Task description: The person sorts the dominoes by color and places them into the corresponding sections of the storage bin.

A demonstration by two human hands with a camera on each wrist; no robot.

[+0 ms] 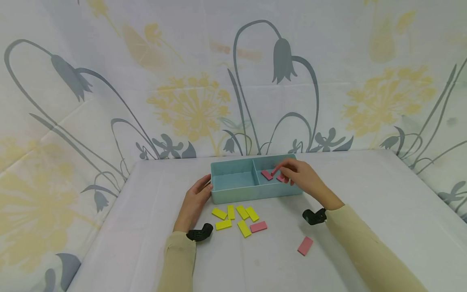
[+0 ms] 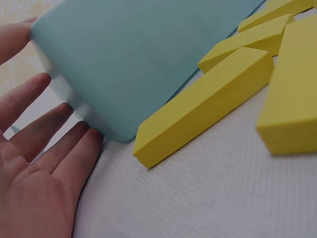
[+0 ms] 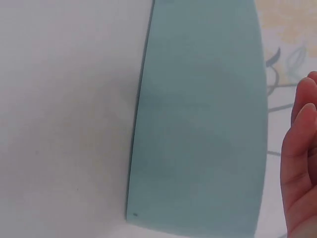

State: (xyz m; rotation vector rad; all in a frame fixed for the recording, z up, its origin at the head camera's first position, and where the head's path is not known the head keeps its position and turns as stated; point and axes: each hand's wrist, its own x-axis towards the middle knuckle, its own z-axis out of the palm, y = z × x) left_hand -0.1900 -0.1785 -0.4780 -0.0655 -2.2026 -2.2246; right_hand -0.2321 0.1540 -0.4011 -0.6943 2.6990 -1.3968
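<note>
A pale blue box (image 1: 237, 194) with two compartments stands on the table. My left hand (image 1: 195, 202) rests its fairly straight fingers against the box's left end; in the left wrist view the fingertips (image 2: 42, 82) touch that wall. My right hand (image 1: 297, 174) is over the right compartment, pinching a narrow pink block (image 1: 276, 169). Below it in that compartment lie a pink block (image 1: 266, 174) and another pink block (image 1: 279, 178), partly hidden by the fingers. In the right wrist view only some fingers (image 3: 297, 148) show, beyond the box wall (image 3: 198, 119).
Several yellow blocks (image 1: 223, 224) lie on the table in front of the box, with a pink block (image 1: 258, 227) beside them. Another pink block (image 1: 305, 246) lies farther right, near my right forearm. A patterned cloth (image 1: 226, 81) hangs behind the table.
</note>
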